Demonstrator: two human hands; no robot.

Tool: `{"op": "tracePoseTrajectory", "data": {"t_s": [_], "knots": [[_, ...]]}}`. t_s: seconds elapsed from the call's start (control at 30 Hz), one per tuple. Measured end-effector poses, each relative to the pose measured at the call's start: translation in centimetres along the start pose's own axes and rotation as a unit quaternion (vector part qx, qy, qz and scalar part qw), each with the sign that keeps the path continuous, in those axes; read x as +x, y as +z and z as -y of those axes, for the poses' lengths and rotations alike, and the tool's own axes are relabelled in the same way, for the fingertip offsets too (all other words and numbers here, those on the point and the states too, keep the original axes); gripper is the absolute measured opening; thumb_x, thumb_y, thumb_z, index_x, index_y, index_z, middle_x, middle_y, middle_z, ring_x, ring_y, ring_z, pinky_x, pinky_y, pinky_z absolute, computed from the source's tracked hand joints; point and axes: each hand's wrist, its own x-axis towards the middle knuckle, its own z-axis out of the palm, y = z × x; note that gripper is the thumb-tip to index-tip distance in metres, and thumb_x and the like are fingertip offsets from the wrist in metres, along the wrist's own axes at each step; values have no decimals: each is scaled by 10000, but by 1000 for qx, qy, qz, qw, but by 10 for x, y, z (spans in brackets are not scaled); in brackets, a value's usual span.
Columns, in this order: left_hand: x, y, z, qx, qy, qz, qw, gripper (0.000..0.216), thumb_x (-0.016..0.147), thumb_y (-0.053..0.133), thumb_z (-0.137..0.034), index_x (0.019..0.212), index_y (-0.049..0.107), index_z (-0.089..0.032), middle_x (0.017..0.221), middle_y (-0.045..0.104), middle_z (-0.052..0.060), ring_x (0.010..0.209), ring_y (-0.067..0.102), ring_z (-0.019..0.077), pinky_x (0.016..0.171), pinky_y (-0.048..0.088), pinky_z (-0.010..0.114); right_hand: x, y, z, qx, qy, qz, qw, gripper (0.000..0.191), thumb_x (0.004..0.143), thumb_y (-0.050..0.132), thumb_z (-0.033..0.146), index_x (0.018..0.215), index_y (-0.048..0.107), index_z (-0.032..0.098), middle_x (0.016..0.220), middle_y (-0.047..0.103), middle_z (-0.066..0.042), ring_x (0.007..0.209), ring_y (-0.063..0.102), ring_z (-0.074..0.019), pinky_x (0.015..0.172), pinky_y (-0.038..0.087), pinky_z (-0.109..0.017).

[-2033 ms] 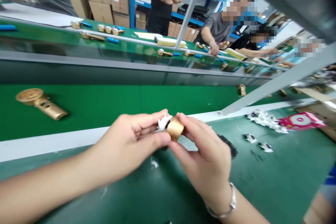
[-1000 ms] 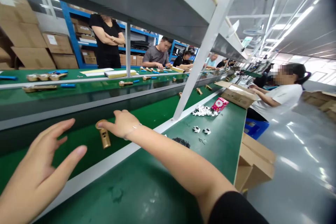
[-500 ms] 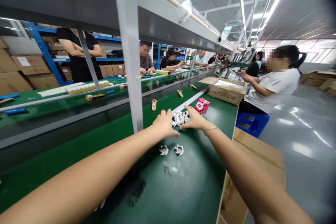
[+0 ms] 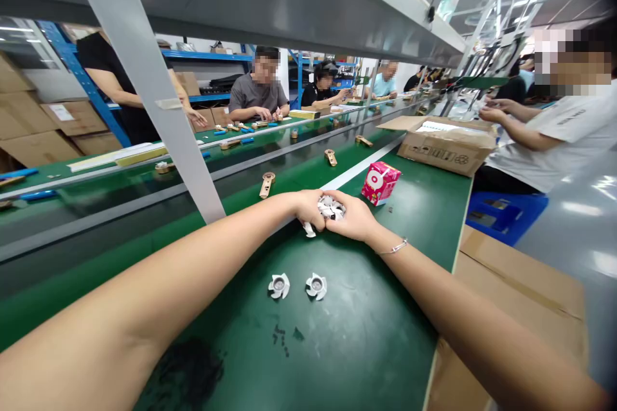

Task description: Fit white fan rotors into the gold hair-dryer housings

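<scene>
On the green bench (image 4: pixel 366 334), near the pink box (image 4: pixel 380 182), the left hand (image 4: pixel 308 205) and right hand (image 4: pixel 355 218) are cupped around a heap of small white fans (image 4: pixel 330 207), best squeezed evenly from both sides so none spill.

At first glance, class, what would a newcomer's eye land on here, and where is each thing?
The eye goes first to the left hand and right hand, meeting mid-bench and cupped round a heap of white fan wheels. Nearer the camera, two loose fan wheels lie side by side on the green bench; just beyond the hands stands a pink packet.
</scene>
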Motion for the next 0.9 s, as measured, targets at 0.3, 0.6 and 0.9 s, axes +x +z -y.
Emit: {"op": "tracePoseTrajectory", "data": {"t_s": [0.3, 0.6, 0.9], "knots": [[-41, 39, 6, -292, 120, -17, 949, 340, 956, 613, -311, 1257, 578, -157, 1213, 631, 99, 996, 659, 221, 825, 589, 412, 5, 8, 29, 89, 16, -133, 987, 247, 944, 636, 340, 1098, 651, 147, 1058, 685, -55, 903, 674, -184, 804, 573, -380], [-238, -9, 10, -397, 144, -41, 906, 292, 601, 693, 52, 810, 618, -137, 642, 526, -62, 560, 516, 58, 558, 475, 180, -23, -16, 224, 189, -50, -189, 962, 250, 765, 628, 224, 992, 730, 197, 901, 731, -36, 781, 673, -217, 721, 540, -344], [-529, 62, 155, -282, -82, -174, 940, 596, 684, 676, -117, 1246, 495, -203, 1096, 673, 26, 992, 664, 235, 781, 545, 273, -133, 122, 448, 361, -155, 104, 913, 392, 737, 644, 208, 1126, 686, 235, 1054, 656, -58, 951, 656, -202, 875, 549, -324]]}}
